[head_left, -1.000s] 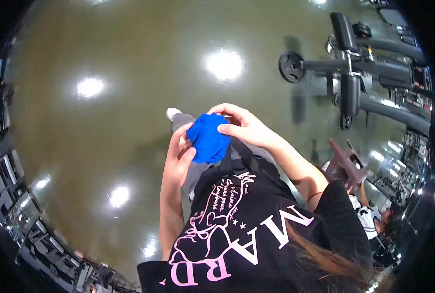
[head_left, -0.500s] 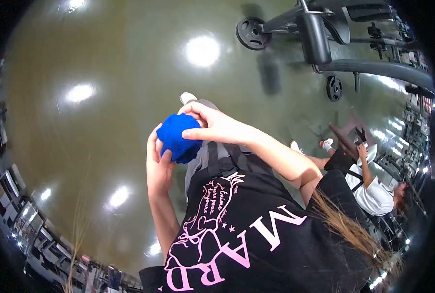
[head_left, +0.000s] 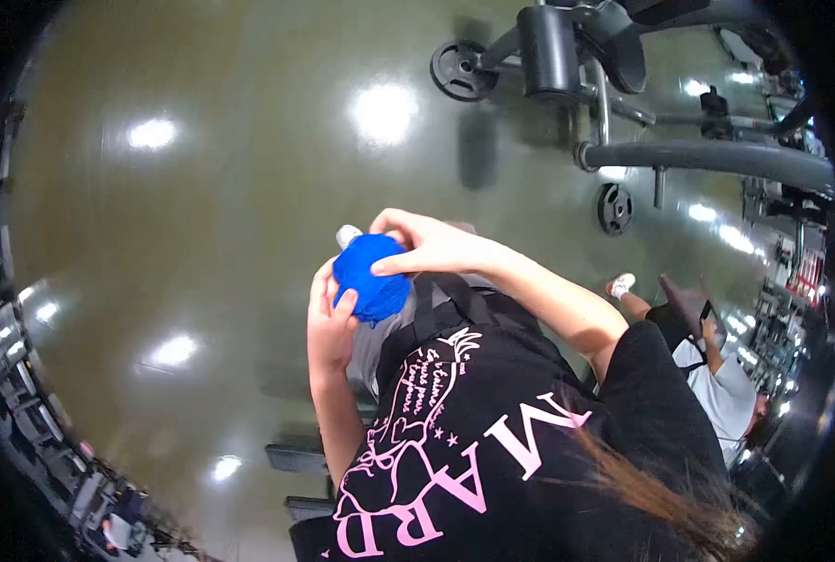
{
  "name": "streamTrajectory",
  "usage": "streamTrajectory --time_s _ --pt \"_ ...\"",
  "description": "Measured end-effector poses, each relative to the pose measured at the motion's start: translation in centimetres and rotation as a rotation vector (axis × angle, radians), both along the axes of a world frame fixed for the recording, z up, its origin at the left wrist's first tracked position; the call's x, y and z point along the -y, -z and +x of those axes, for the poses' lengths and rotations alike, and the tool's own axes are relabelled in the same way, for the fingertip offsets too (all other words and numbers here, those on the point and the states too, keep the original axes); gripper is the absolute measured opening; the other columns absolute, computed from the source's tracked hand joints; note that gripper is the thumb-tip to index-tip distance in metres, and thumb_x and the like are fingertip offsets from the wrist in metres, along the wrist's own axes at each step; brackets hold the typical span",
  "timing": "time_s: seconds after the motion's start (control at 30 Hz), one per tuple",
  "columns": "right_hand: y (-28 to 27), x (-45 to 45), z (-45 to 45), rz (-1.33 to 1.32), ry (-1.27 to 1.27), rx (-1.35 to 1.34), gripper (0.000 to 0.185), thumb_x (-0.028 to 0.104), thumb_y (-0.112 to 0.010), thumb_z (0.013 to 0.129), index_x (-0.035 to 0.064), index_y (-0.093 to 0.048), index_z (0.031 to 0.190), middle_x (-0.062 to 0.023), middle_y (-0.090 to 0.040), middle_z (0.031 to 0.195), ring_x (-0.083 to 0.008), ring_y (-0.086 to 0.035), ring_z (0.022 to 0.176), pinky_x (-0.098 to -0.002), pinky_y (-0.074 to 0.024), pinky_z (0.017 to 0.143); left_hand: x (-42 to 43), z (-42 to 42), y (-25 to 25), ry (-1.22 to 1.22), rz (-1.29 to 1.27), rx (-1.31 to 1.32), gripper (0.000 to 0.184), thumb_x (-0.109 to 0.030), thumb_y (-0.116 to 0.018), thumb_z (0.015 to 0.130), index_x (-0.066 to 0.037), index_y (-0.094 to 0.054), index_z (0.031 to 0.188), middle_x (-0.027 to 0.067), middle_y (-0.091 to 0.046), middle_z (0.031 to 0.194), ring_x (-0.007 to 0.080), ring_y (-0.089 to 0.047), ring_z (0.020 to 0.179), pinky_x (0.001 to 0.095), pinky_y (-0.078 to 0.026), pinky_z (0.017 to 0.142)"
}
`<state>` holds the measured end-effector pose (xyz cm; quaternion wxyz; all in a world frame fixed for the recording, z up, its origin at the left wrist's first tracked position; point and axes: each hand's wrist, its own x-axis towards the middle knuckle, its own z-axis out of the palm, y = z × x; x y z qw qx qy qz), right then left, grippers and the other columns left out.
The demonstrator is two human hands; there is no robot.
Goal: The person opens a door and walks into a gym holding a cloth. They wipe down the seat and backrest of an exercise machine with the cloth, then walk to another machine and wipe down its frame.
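Note:
A bunched blue cloth (head_left: pixel 371 281) is held between both hands in front of the black shirt. My left hand (head_left: pixel 331 323) grips its lower left side, with the thumb on top of the fabric. On the upper right side, my right hand (head_left: pixel 422 245) presses the thumb onto the cloth while its fingers curl behind the far edge. The undersides of the cloth and some fingertips are hidden.
Exercise equipment with a black roller pad (head_left: pixel 547 51) and a weight plate (head_left: pixel 464 70) stands at the upper right. Another plate (head_left: pixel 615 208) is below it. A person in a white shirt (head_left: pixel 725 393) is at the right. Dark pads (head_left: pixel 296 457) show at the lower left of the shirt.
The hands, still on the blue cloth, have shifted slightly right and down in view since the last frame. The surroundings have shifted with the camera, and dark pads now show near the bottom.

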<state>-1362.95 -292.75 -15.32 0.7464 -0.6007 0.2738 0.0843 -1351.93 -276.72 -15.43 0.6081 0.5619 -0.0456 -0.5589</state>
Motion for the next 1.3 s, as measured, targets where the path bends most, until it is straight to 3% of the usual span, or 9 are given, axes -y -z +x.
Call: streamTrajectory --time_s 0.1,0.2,0.4,0.6,0.83,0.97,1.07,1.1,1.3 --pt "4.0 -1.3 -3.9 -0.088 -0.221 0.169 0.048 0.029 -0.067 0.072 0.0034 -0.042 0.105 -0.0072 -0.053 0.088 -0.0142 -0.05 0.081 -0.0287 -0.0438 0.069 -3.4 -7.1 2.7 -0.213 -0.057 0.002 0.049 -0.015 -0.05 0.082 -0.002 -0.028 0.124 0.0129 -0.04 0.118 0.0225 -0.046 0.105 0.0327 -0.044 0.083" --pt "4.7 -2.6 -7.2 -0.084 -0.475 0.065 0.05 0.032 -0.067 0.069 0.002 -0.043 0.102 -0.0109 -0.053 0.094 -0.0162 -0.052 0.084 -0.0287 -0.0445 0.069 -5.9 -15.1 2.5 -0.366 -0.053 0.015 0.053 -0.023 -0.05 0.083 -0.003 -0.026 0.126 0.0118 -0.04 0.118 0.0217 -0.048 0.102 0.0305 -0.045 0.077" --pt "6.3 -7.2 -19.8 0.124 -0.287 0.239 0.032 0.021 -0.068 0.071 0.0032 -0.046 0.085 -0.0037 -0.054 0.075 -0.0086 -0.05 0.07 -0.023 -0.0422 0.06 -8.9 -29.1 2.7 -0.602 0.142 0.006 0.054 -0.019 -0.05 0.083 -0.01 -0.024 0.129 0.0121 -0.036 0.124 0.0253 -0.044 0.108 0.0351 -0.044 0.081" --pt "8.4 -10.5 -35.9 0.413 -0.176 0.105 0.03 0.017 -0.068 0.071 0.0054 -0.042 0.081 0.0009 -0.051 0.067 -0.0052 -0.048 0.059 -0.0202 -0.0392 0.047 -13.1 -43.5 5.4 -0.496 0.028 -0.026 0.036 -0.014 -0.049 0.084 -0.007 -0.037 0.117 0.0107 -0.046 0.11 0.0202 -0.05 0.097 0.0305 -0.047 0.074" --pt "7.6 -15.8 -52.3 0.107 -0.429 0.091 0.046 0.03 -0.069 0.068 0.0033 -0.043 0.095 -0.0082 -0.054 0.084 -0.014 -0.054 0.072 -0.0273 -0.0476 0.057 -18.4 -62.1 4.7 -0.621 0.074 -0.17 0.034 -0.02 -0.05 0.084 -0.008 -0.038 0.114 0.0076 -0.048 0.108 0.0178 -0.051 0.095 0.0286 -0.044 0.071" --pt "7.4 -16.3 -60.3 0.193 -0.518 0.033 0.042 0.028 -0.068 0.069 0.0042 -0.043 0.093 -0.0062 -0.052 0.081 -0.0126 -0.052 0.074 -0.027 -0.0463 0.056 -20.3 -71.4 5.7 -0.679 0.02 -0.174 0.043 -0.021 -0.05 0.084 -0.007 -0.034 0.121 0.0099 -0.045 0.116 0.0217 -0.049 0.102 0.034 -0.043 0.081" --pt "9.3 -17.0 -65.9 0.218 -0.42 0.24 0.039 0.02 -0.07 0.065 0.0038 -0.043 0.087 -0.007 -0.053 0.078 -0.0146 -0.053 0.071 -0.0277 -0.0462 0.052 -19.4 -78.2 6.3 -0.812 0.034 -0.126 0.051 -0.023 -0.047 0.085 -0.007 -0.026 0.129 0.0121 -0.04 0.122 0.0241 -0.045 0.109 0.038 -0.039 0.088" --pt "10.8 -17.5 -67.8 0.235 -0.361 0.399 0.034 0.018 -0.07 0.068 0.0054 -0.042 0.081 -0.0012 -0.048 0.074 -0.0078 -0.045 0.064 -0.023 -0.0375 0.047 -18.2 -80.3 5.7 -0.826 -0.014 -0.128 0.049 -0.025 -0.046 0.086 -0.006 -0.027 0.128 0.0119 -0.041 0.121 0.024 -0.045 0.108 0.0379 -0.04 0.087" --pt "6.5 -14.4 -80.7 0.426 -0.411 0.098 0.03 0.015 -0.071 0.068 0.0075 -0.043 0.077 0.0009 -0.048 0.071 -0.0069 -0.049 0.065 -0.0223 -0.0424 0.049 -17.3 -94.1 6.3 -0.916 -0.088 -0.079 0.041 -0.018 -0.052 0.084 -0.006 -0.035 0.119 0.0112 -0.044 0.115 0.0219 -0.048 0.103 0.035 -0.043 0.082"
